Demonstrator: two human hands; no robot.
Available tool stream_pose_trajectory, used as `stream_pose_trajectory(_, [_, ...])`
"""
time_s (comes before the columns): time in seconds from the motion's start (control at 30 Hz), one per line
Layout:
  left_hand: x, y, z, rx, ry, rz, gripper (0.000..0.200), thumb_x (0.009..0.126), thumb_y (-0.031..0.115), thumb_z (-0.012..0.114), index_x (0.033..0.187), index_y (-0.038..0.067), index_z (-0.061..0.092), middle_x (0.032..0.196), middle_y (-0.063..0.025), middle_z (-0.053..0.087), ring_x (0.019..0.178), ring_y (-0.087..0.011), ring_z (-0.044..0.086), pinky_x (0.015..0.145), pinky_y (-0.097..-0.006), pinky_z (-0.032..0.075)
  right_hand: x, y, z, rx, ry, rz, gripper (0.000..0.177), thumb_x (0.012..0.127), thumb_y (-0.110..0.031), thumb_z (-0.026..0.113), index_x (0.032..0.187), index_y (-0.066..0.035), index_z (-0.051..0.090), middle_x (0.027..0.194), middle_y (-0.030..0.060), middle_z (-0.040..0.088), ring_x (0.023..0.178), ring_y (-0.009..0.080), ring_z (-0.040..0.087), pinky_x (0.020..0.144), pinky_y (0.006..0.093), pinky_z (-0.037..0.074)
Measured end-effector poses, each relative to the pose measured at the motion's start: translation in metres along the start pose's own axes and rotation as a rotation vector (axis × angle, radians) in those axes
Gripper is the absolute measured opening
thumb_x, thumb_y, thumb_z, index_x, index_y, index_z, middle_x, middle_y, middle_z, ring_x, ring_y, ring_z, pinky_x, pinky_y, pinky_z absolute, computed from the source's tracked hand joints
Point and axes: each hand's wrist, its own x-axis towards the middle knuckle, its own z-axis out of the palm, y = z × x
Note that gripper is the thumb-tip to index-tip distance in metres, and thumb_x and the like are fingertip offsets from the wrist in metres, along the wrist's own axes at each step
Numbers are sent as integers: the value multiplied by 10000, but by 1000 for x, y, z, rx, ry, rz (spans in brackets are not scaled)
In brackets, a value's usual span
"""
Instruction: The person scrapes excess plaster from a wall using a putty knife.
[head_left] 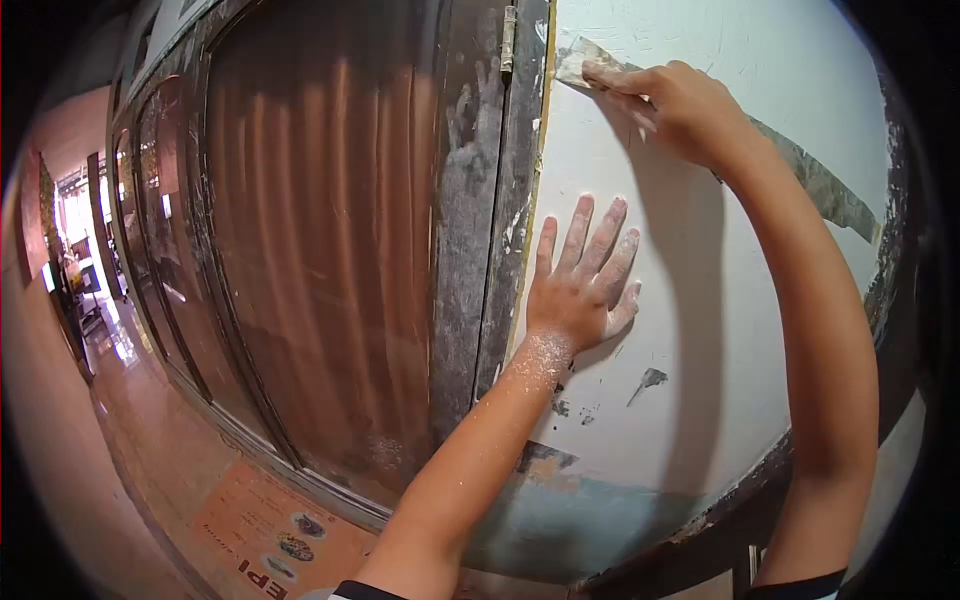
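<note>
Right hand (690, 105), raised higher than the left: fingers and thumb closed on a flat, smeared scraper (580, 60), its near end against the wall just beyond the fingertips. A long mottled grey strip (820, 185) ran out past the right wrist; could not tell whether it was part of the same tool.

Left hand (585, 265), lower: palm down on the white wall (590, 150), fingers spread wide, holding nothing. White powder on fingertips and wrist.

Shadow (695, 300) of an arm fell between the two forearms. Dark smudge (652, 379) below and right of the left hand; blue-grey band (570, 515) of wall farther below it.

Left of both hands: worn dark door frame (462, 240), hinge (508, 40) near the scraper's height. Farther left, brown curtain (320, 250) behind glass. Below, beside the left forearm, an orange printed sheet (270, 530) on the floor (150, 420).
</note>
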Motion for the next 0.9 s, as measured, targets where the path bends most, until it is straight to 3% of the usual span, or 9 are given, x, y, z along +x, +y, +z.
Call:
stream_pose_trajectory(0.1, [1, -4, -1, -11, 19, 14, 687, 885, 446, 682, 1520, 248, 508, 1714, -53, 314, 1595, -353, 229, 1256, -623, 153, 3, 1, 5, -15, -8, 26, 339, 958, -215, 637, 1271, -279, 749, 910, 156, 750, 889, 374, 708, 774, 475, 563])
stream_pose_trajectory(0.2, [1, -4, -2, -7, 14, 12, 692, 892, 448, 678, 1531, 258, 491, 1724, -35, 293, 1602, -341, 212, 1260, -612, 151, -2, 13, 0, 239, 0, -64, 381, 982, -228, 625, 1352, -172, 695, 1156, 161, 758, 970, 395, 718, 892, 432, 563])
stream_pose_trajectory(0.23, [0, -3, -2, -15, 15, 13, 692, 892, 448, 678, 1531, 258, 491, 1724, -35, 293, 1602, -341, 212, 1260, -612, 151, -10, 16, -2, 232, -5, -60, 381, 982, -228, 625, 1352, -172, 695, 1156, 161, 758, 970, 395, 718, 892, 432, 563])
stream_pose_trajectory(0.3, [1, -4, -3, -10, 17, 10, 673, 895, 446, 675, 1520, 261, 507, 1725, -30, 292, 1604, -331, 207, 1264, -607, 150, -27, 38, -7, 434, 105, 36, 386, 1023, -252, 599, 1393, -162, 665, 1249, 187, 725, 1064, 378, 725, 953, 395, 546])
stream_pose_trajectory(0.37, [0, -3, -1, -25, 13, -4, 661, 886, 445, 679, 1501, 253, 530, 1722, -26, 296, 1602, -325, 214, 1275, -598, 135, -49, 62, -15, 356, 156, 120, 411, 1049, -262, 578, 1444, -161, 625, 1341, 185, 689, 1195, 340, 696, 1029, 369, 508])
stream_pose_trajectory(0.43, [1, -2, -2, -1, 25, -2, 656, 879, 439, 680, 1489, 244, 542, 1718, -27, 306, 1600, -327, 219, 1276, -598, 137, -73, 79, -36, 365, 37, 277, 423, 1050, -267, 575, 1459, -164, 613, 1366, 177, 680, 1215, 343, 684, 1048, 371, 499])
stream_pose_trajectory(0.7, [3, -5, -5, 47, 30, 15, 629, 890, 419, 673, 1476, 235, 540, 1699, -54, 348, 1591, -332, 240, 1273, -579, 118, -167, 152, -91, 83, 36, 508, 454, 1042, -255, 524, 1484, -173, 586, 1338, 209, 683, 1192, 381, 677, 1030, 410, 505])
stream_pose_trajectory(0.83, [8, -1, -4, 69, 60, 39, 654, 896, 443, 683, 1496, 227, 542, 1710, -64, 331, 1599, -347, 217, 1250, -618, 84, -202, 167, -118, -31, 28, 591, 451, 1034, -289, 518, 1470, -206, 599, 1191, 254, 709, 1089, 456, 668, 974, 467, 515])
stream_pose_trajectory(0.9, [19, 10, -4, 102, 48, 26, 675, 900, 457, 681, 1524, 249, 528, 1720, -64, 308, 1604, -355, 200, 1232, -669, 48, -215, 168, -131, -68, -90, 825, 446, 1035, -296, 512, 1464, -214, 603, 1149, 268, 705, 1078, 477, 658, 965, 485, 524])
